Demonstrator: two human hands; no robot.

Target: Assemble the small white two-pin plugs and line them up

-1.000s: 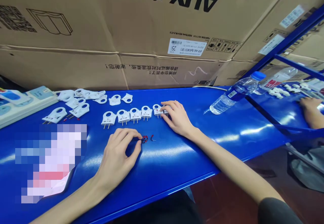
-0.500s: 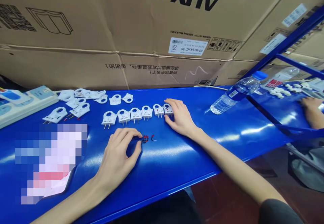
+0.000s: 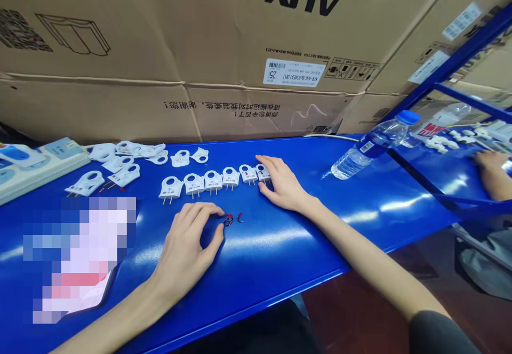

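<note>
My left hand (image 3: 184, 242) lies curled on the blue table with its thumb and index fingertips at several tiny red-tipped wire pieces (image 3: 229, 219). I cannot tell whether it pinches one. A row of white two-pin plugs (image 3: 213, 181) stands across the tabletop (image 3: 304, 247), pins toward me. My right hand (image 3: 283, 182) rests with fingers spread against the rightmost plug (image 3: 263, 172). Further left lies a heap of white plug casings (image 3: 134, 150), some with pins showing.
Large cardboard boxes (image 3: 168, 39) line the table's far edge. A water bottle (image 3: 370, 146) lies at the right. A pale power strip (image 3: 40, 165) sits at far left, a pixelated blurred object (image 3: 76, 255) at near left. Past a blue frame, a co-worker's hand (image 3: 492, 170) works by white parts.
My right hand has slid off the top of the last plugs and now sits at the rightmost plug's right side. My left hand stays put. The view has tilted slightly.
</note>
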